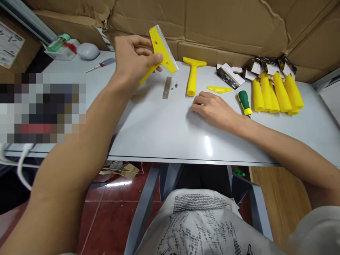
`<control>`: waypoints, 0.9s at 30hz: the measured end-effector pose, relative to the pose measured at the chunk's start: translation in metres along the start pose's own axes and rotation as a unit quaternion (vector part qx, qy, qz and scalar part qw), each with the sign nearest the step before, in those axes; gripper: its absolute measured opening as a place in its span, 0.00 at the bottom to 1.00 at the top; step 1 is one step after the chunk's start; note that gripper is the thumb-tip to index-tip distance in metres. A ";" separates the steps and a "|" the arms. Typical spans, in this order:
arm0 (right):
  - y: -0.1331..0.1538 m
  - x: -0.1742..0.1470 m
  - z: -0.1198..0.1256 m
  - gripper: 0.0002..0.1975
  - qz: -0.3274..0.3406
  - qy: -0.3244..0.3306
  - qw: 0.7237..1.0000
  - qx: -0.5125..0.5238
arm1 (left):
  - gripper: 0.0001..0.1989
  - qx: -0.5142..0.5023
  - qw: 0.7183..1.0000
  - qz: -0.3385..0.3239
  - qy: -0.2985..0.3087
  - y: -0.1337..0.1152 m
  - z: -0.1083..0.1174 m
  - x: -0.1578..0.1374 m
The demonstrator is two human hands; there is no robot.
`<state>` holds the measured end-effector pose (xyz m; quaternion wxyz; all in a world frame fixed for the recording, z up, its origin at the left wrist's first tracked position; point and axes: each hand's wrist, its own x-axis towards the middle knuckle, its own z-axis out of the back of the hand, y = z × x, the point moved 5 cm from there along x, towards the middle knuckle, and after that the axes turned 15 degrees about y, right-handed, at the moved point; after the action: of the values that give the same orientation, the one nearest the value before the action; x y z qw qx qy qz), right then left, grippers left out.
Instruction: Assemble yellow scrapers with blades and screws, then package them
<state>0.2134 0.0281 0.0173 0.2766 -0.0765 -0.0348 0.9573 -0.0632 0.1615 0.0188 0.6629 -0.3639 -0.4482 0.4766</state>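
My left hand [138,56] is closed round a yellow scraper [162,49], raised above the table with its metal blade edge facing right. Below it lie a loose flat blade [166,88] and several small screws [175,85]. My right hand [212,108] rests on the tabletop, fingers curled down against the surface; whether anything is under them is hidden. Just beyond that hand are a second yellow scraper handle [192,76] and a slim yellow cover strip [219,89]. A green and yellow screwdriver [244,101] lies to its right.
Several yellow scrapers [276,94] with black card sleeves [271,66] lie together at the right. Loose printed cards [230,75] lie beside them. At the back left are a thin screwdriver [102,64], a grey mouse [88,51] and a clear box [61,51]. Cardboard [212,28] walls the table's back.
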 end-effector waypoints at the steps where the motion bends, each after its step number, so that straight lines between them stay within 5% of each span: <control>1: -0.005 -0.003 0.000 0.21 -0.005 0.003 1.000 0.010 | 0.55 0.001 1.000 -0.001 -0.007 -0.004 0.000 -0.003; 9: -0.040 -0.034 -0.008 0.10 -0.039 0.000 0.986 0.165 | 0.43 -0.008 1.000 -0.003 -0.024 -0.013 -0.002 -0.012; 14: -0.048 -0.066 0.001 0.11 -0.070 -0.115 0.964 0.229 | 0.46 -0.012 0.999 -0.033 -0.023 -0.029 -0.016 -0.021; 16: -0.058 -0.080 0.003 0.12 -0.100 -0.208 0.915 0.330 | 0.47 -0.023 0.997 -0.070 0.001 -0.045 -0.036 -0.036; 19: -0.070 -0.091 -0.004 0.22 -0.118 -0.300 0.805 0.498 | 0.39 -0.026 0.993 -0.066 0.099 -0.065 -0.077 -0.068; 23: -0.070 -0.082 -0.013 0.28 -0.091 -0.303 0.700 0.640 | 0.30 -0.002 0.989 -0.051 0.140 -0.087 -0.114 -0.110; 27: -0.056 -0.068 -0.016 0.32 -0.069 -0.268 0.632 0.724 | 0.24 -0.022 0.985 -0.064 0.161 -0.101 -0.131 -0.130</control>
<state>0.3024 0.0395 0.0159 0.2871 0.4110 0.5912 0.6318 0.0721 0.0013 0.0348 0.7473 -0.4211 -0.3685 0.3583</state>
